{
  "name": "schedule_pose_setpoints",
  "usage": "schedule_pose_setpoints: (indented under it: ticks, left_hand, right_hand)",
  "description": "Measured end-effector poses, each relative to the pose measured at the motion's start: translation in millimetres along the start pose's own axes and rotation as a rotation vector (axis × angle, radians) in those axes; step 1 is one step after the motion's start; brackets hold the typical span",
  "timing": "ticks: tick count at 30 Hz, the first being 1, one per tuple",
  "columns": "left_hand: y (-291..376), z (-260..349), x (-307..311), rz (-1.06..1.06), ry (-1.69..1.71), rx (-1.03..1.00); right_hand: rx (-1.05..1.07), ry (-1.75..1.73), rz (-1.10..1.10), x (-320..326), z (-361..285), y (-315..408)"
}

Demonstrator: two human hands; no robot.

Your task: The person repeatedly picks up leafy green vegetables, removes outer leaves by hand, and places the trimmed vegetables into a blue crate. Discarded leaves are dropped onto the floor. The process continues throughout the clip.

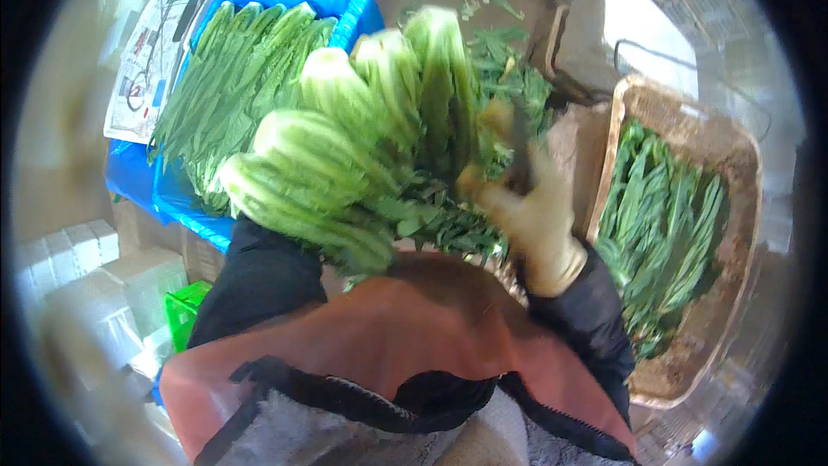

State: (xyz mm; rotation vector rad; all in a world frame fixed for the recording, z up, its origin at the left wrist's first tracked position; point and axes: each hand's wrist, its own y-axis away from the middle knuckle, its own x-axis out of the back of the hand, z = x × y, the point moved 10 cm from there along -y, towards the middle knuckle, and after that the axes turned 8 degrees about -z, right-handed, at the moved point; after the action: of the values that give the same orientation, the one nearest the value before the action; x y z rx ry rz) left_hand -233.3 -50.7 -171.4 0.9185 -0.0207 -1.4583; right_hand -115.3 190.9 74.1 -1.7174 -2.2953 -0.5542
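A large cluster of leafy heads with pale cut stems, like leaf lettuce (336, 142), spreads in front of my chest. The left sleeve (265, 272) reaches up beneath it, and my left hand is hidden behind the leaves. To the right of the cluster, my right hand (546, 220) wears a pale yellow glove with stained fingertips. Its thumb and fingers look apart, with a dark, blurred shape (519, 149) between them; whether that is a held tool cannot be made out. Darker loose leaves (453, 220) lie below the heads, close to this hand.
Long green heads lie lined up in a blue plastic-lined crate (362, 6) at left, beside a printed white board (162, 58). A dirty tan tub (731, 207) with more greens (666, 226) stands at right. White boxes (129, 285) and a green basket (183, 310) sit lower left.
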Motion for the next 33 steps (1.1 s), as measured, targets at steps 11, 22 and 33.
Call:
schedule_pose_setpoints:
  ticks: [11, 22, 33]
  left_hand:
    - [67, -16, 134, 0.506, -0.621, -0.294]
    - [157, -4, 357, 0.908, 0.378, -0.460]
    - [312, -117, 184, 0.406, 0.787, -0.390]
  right_hand:
    - [0.561, 0.851, -0.281, -128, -20, -3]
    - [1.058, 1.106, -0.803, -397, -104, -84]
    - [0.914, 0.944, -0.869, -371, -76, -101]
